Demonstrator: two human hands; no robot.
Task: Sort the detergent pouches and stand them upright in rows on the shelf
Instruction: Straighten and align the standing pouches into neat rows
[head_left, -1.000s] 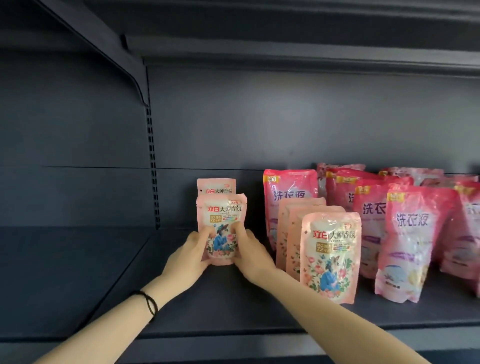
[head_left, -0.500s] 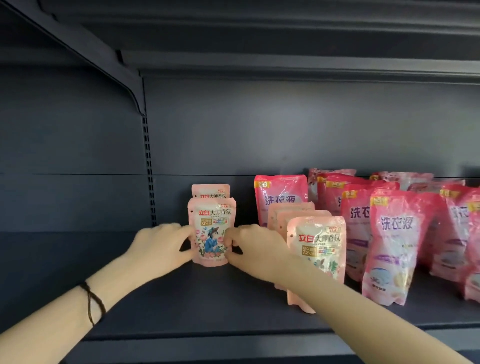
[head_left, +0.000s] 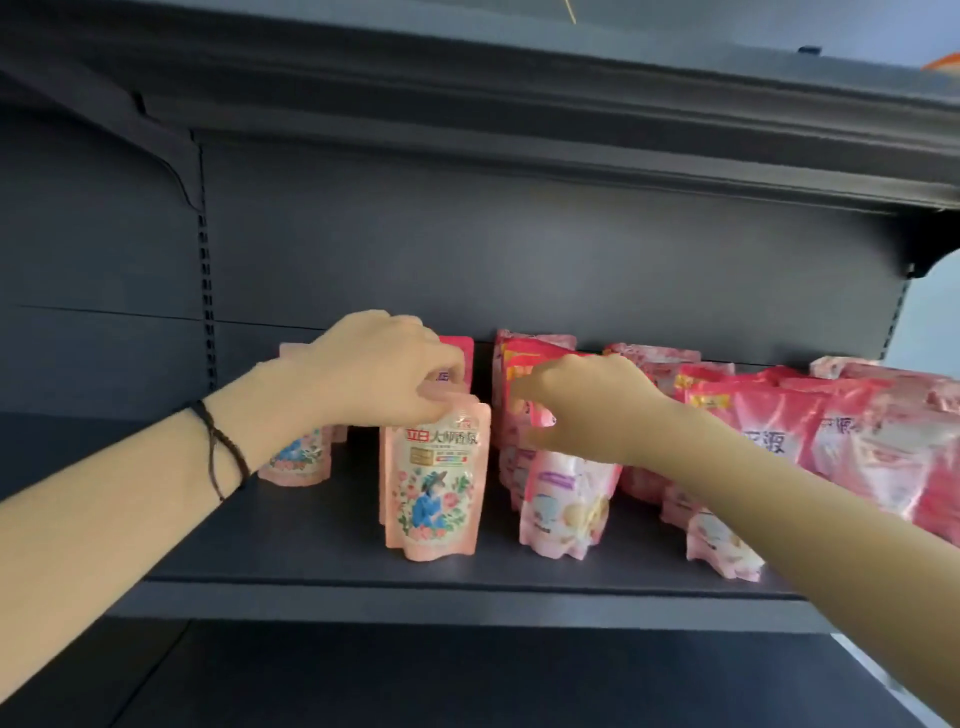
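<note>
Dark grey metal shelf (head_left: 311, 540): my left hand (head_left: 384, 369) pinches a pale floral pouch (head_left: 436, 483), right hand (head_left: 587, 410) grips a pink pouch (head_left: 563, 504); three-o'clock heap (head_left: 872, 441) unsorted.

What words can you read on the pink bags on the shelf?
"立白 大师香氛": pale floral pouch, its top pinched by the left hand.
"衣液", start hidden: dark pink pouch at the right.
Small print, and the pink-and-white pouch that the right hand grips: too blurred to read.
</note>
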